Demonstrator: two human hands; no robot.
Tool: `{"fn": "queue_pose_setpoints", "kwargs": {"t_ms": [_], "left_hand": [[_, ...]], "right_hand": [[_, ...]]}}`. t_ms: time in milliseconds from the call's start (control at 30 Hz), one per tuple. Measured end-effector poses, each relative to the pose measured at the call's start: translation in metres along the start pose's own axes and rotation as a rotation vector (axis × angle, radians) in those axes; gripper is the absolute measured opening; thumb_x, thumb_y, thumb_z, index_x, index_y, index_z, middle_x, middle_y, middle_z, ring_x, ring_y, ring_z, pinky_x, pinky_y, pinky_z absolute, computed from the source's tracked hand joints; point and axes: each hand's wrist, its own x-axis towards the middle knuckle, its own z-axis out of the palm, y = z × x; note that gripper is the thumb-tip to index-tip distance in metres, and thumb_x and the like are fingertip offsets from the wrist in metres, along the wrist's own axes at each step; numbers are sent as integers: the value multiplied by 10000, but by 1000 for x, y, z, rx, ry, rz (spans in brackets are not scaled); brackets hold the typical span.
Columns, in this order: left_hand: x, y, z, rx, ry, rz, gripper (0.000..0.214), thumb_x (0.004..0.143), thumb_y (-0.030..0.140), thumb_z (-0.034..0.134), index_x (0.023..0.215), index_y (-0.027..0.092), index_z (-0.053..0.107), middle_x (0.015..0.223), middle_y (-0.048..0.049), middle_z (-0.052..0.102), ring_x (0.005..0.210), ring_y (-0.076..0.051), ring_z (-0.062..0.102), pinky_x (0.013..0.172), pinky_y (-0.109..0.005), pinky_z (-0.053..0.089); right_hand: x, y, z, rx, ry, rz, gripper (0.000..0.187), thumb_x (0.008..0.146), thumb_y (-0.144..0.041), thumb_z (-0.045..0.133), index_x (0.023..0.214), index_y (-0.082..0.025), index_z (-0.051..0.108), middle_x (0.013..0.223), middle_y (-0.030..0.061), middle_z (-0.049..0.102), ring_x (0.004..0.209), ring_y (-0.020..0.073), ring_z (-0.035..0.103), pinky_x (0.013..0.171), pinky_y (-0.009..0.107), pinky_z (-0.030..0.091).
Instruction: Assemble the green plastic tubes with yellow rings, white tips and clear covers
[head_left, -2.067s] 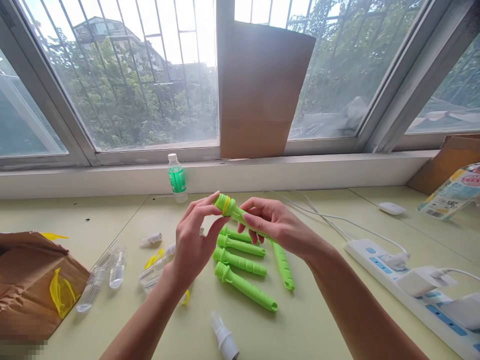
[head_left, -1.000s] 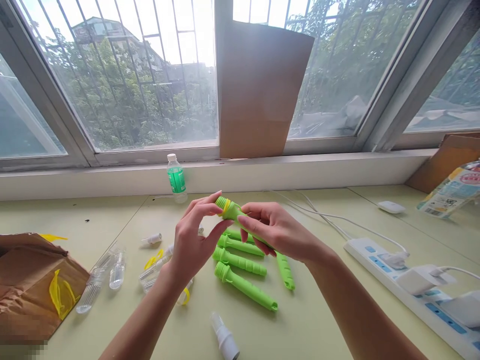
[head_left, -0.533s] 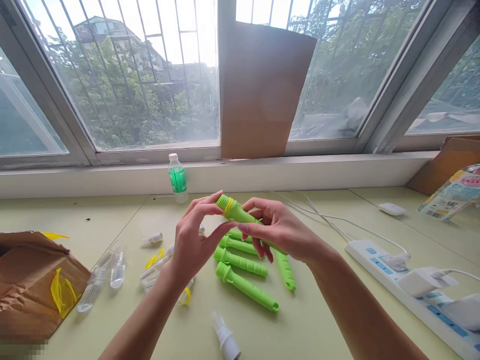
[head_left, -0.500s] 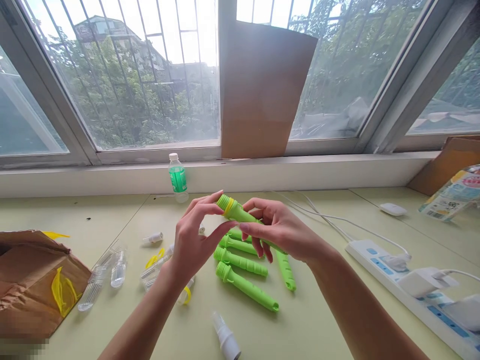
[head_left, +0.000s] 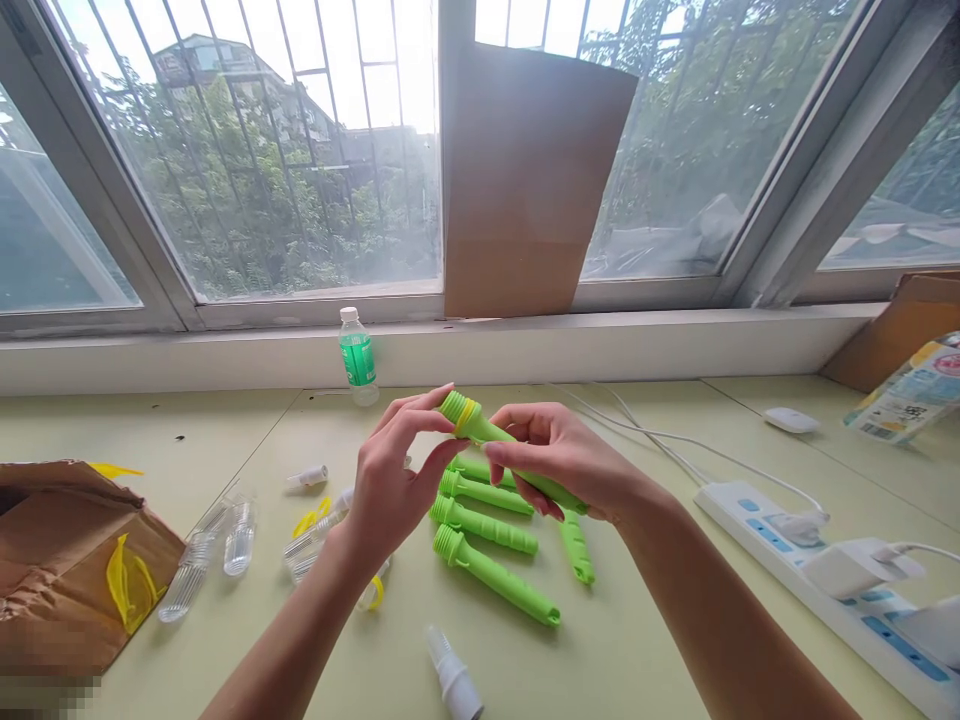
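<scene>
A bright green plastic handle (head_left: 491, 433) with a threaded end is held up over the table, tilted, its thread toward the upper left. Around its neck, below the thread, sits a yellow ring (head_left: 466, 416). My right hand (head_left: 566, 455) is wrapped around the handle's body. At the threaded end, my left hand (head_left: 401, 450) grips with fingertips on top and thumb beneath, by the ring. Below my hands lie several similar green handles (head_left: 495, 580), side by side; one more (head_left: 577, 550) lies apart, partly behind my right hand.
Clear plastic tubes (head_left: 238, 540), yellow rings (head_left: 311, 517) and a white nozzle-like piece (head_left: 454, 675) lie about. A cardboard box (head_left: 67, 560) stands left, a bottle (head_left: 358, 360) by the sill. Right are a power strip (head_left: 787, 570) with cables and a printed pouch (head_left: 907, 395).
The green handle has swung slightly, its lower end now showing below my right hand. My left fingers stay at the yellow ring, and the view has shifted a little.
</scene>
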Motion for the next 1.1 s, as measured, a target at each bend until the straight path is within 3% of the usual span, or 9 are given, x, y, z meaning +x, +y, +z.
{"fn": "queue_pose_setpoints", "kwargs": {"t_ms": [167, 300, 533, 767, 933, 1100], "left_hand": [[-1, -1, 2, 12, 16, -1, 156, 790, 130, 658, 898, 213, 582, 1153, -70, 663, 1031, -199, 626, 865, -402, 533], [0, -2, 1, 19, 28, 18, 187, 778, 98, 664, 909, 205, 584, 1148, -69, 664, 1023, -191, 625, 868, -388, 527], [0, -4, 0, 69, -7, 76, 245, 747, 104, 703, 938, 189, 576, 1181, -90, 644, 1041, -198, 607, 872, -382, 518], [0, -4, 1, 67, -19, 43, 221, 781, 78, 655, 950, 194, 574, 1172, -80, 648, 1038, -184, 607, 867, -373, 521], [-2, -2, 2, 43, -13, 38, 197, 787, 85, 650, 932, 195, 574, 1157, -78, 653, 1043, -190, 607, 870, -380, 516], [-1, 0, 2, 41, -10, 39, 207, 781, 97, 661, 936, 200, 570, 1160, -77, 651, 1038, -192, 606, 868, -384, 517]], "right_hand": [[0, 1, 4, -19, 32, -25, 357, 661, -326, 791, 857, -201, 520, 656, -64, 540, 401, 66, 491, 302, 167, 360], [0, 2, 5, -62, 90, -62, 239, 741, -312, 723, 799, -189, 526, 624, -46, 547, 499, 120, 582, 401, 220, 482], [1, -2, 1, -242, 113, -128, 199, 831, -358, 636, 850, -160, 640, 742, 17, 614, 595, 107, 541, 530, 222, 448], [0, 1, 2, -186, 64, -104, 243, 872, -392, 559, 835, -159, 617, 744, 18, 612, 461, 75, 469, 399, 205, 365], [-2, 2, 2, -104, 36, -34, 246, 765, -320, 701, 901, -196, 537, 584, -64, 531, 379, 65, 435, 321, 170, 314], [-2, -1, 2, -64, 45, -45, 214, 775, -282, 687, 846, -202, 502, 609, -63, 528, 432, 90, 515, 326, 170, 378]]}}
